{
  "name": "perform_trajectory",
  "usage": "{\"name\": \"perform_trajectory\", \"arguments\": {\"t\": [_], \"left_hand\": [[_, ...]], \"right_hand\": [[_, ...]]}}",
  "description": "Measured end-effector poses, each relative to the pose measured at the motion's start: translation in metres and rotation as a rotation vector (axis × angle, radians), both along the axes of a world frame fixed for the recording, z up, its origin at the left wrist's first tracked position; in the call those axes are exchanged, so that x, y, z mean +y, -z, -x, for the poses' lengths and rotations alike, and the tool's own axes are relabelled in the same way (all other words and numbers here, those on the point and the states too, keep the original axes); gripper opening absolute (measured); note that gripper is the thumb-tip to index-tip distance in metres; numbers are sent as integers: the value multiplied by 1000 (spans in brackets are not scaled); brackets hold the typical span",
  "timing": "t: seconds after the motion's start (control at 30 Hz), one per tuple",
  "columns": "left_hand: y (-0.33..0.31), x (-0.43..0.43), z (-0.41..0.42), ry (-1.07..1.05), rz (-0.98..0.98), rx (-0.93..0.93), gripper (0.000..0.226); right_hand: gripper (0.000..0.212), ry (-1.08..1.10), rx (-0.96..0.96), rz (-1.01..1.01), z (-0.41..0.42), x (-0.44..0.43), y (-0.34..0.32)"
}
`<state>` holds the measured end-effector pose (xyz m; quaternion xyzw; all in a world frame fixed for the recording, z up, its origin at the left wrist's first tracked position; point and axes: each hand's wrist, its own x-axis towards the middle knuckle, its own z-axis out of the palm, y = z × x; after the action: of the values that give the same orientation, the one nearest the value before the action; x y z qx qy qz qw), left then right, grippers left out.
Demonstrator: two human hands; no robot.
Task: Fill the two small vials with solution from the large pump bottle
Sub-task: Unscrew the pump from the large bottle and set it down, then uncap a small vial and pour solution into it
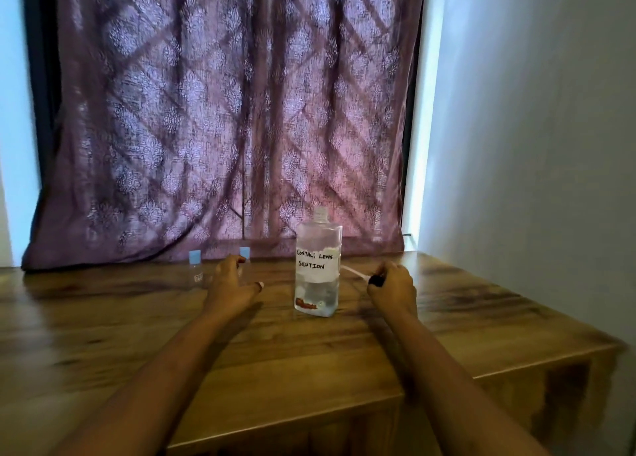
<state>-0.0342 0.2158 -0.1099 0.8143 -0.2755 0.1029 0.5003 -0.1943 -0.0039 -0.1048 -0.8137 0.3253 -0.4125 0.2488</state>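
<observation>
A clear large bottle (318,266) labelled "contact lens solution" stands on the wooden table (137,335), its neck bare with no pump on it. My right hand (392,288) is to its right, shut on the black pump head (375,280), whose thin white tube points toward the bottle. Two small clear vials with blue caps stand at the back: the left vial (195,266) stands alone. My left hand (234,285) reaches at the right vial (244,253), fingers apart at it; whether they touch it I cannot tell.
A purple patterned curtain (223,111) hangs behind the table's back edge. A white wall (533,146) runs along the right side. The table's front edge and right corner (602,345) drop off close to my arms.
</observation>
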Motion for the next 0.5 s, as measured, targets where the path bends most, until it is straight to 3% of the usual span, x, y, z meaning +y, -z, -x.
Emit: {"name": "perform_trajectory", "arguments": {"t": [0.17,0.3,0.4,0.5], "left_hand": [[3,9,-12,17,-73,58,55],[1,14,-22,23,-113,78,51],[2,15,-32,19,-121,78,50],[1,16,-36,34,-96,115,45]], "right_hand": [[11,42,163,-48,-1,-2,22],[25,129,257,54,-1,15,13],[14,107,-111,228,1,53,-5],[7,-198,-408,267,1,107,-19]]}}
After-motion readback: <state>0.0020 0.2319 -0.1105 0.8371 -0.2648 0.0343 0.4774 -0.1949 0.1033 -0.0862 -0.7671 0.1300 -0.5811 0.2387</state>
